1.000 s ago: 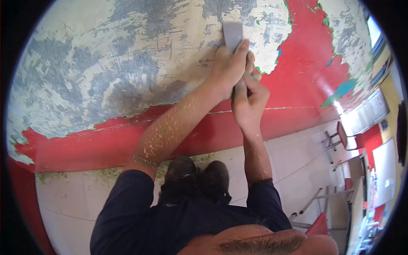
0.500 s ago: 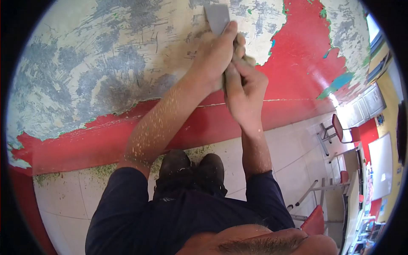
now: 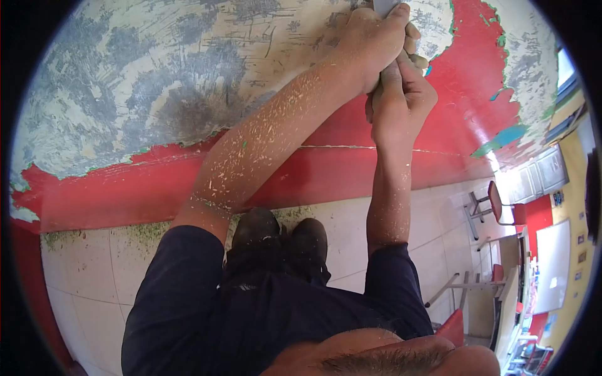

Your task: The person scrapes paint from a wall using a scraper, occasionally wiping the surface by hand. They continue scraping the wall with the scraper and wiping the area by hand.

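Both of my hands are closed around one scraper (image 3: 384, 6), whose grey blade is cut off by the top edge of the view. My left hand (image 3: 371, 47) grips it nearer the blade, thumb pointing up along it. Just below and to the right, my right hand (image 3: 404, 97) wraps the lower part, its fingers against the left hand. The handle is mostly hidden by the hands. Behind them stands a wall (image 3: 207, 62) with bare grey-and-cream patches and red paint (image 3: 470, 94) with ragged green edges. Paint flakes dot my left forearm.
Paint scraps (image 3: 147, 235) lie on the tiled floor (image 3: 88, 276) along the wall's foot, near my shoes (image 3: 257, 229). To the right are a red chair (image 3: 498, 203), metal-legged furniture (image 3: 464, 282), a white door (image 3: 539, 170) and a whiteboard (image 3: 553, 266).
My two hands and the scraper have moved up and to the right along the wall, both still gripping it. Most of the blade has left the view at the top.
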`<state>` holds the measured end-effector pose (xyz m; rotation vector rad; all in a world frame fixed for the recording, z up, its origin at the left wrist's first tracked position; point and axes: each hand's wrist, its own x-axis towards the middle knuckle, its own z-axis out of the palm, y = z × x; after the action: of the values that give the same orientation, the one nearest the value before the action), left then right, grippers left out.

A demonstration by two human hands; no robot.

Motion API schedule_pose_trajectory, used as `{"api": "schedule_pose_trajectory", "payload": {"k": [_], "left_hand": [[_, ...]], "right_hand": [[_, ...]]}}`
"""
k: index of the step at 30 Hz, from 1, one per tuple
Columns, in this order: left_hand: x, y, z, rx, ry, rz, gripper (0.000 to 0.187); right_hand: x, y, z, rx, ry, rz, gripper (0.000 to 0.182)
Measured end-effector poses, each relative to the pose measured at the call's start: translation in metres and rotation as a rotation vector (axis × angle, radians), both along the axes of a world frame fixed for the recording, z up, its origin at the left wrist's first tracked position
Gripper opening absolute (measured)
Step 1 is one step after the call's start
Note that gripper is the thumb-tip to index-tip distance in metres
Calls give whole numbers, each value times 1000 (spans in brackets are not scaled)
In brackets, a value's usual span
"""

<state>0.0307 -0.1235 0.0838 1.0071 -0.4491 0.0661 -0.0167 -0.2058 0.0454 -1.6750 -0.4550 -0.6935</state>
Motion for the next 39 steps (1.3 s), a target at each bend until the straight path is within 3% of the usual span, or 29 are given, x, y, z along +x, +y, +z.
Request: {"api": "schedule_pose_trajectory", "payload": {"k": [2, 3, 5, 8, 11, 13, 18, 21, 23, 25, 28, 30, 32, 34, 36, 38, 39], "left_hand": [[0, 1, -1, 43, 71, -2, 36], [9, -13, -29, -156, 60, -88, 40], [-9, -11, -43, -140, 144, -118, 40], [2, -28, -33, -89, 92, -115, 38], [-8, -26, -10, -36, 129, -152, 37], [-1, -40, -30, -200, 134, -202, 35], [13, -52, -10, -147, 39, -176, 33], [9, -48, -22, -129, 85, -255, 33], [9, -45, -61, -56, 2, -311, 33], [5, -23, -94, 533, -445, 60, 36], [6, 28, -118, 767, -1187, 831, 44], [13, 85, -111, 1097, -1486, 1060, 47], [3, 130, -108, 1350, -1228, 1258, 46], [-13, 139, -93, 1370, -956, 1622, 40], [-13, 125, -109, 1498, -675, 1754, 63], [-4, 91, -160, 1363, -845, 1617, 50], [-3, 75, -186, 1524, -1036, 1414, 51]], "right_hand": [[-6, 2, -4, -24, -9, -36, 20], [-10, -1, -20, 2, 1, -21, 21], [-10, -9, -43, 32, 14, -14, 22], [2, -23, -42, 43, -27, -60, 23], [-3, -12, -20, 251, 23, -12, 22], [-8, -15, -22, 195, 72, -46, 20], [13, -34, -20, 207, 22, -8, 18], [2, -34, -26, 237, 36, -25, 25], [-10, -37, -51, 297, 79, -53, 33], [-13, -58, -85, 426, 97, -141, 41], [-28, -103, -135, 660, 163, -342, 41], [-45, -126, -166, 697, 250, -444, 40], [-65, -145, -193, 712, 359, -507, 39], [-84, -161, -222, 713, 434, -465, 37], [-94, -149, -219, 746, 525, -494, 37], [-102, -132, -220, 767, 525, -451, 38], [-106, -117, -215, 743, 497, -418, 38]]}}
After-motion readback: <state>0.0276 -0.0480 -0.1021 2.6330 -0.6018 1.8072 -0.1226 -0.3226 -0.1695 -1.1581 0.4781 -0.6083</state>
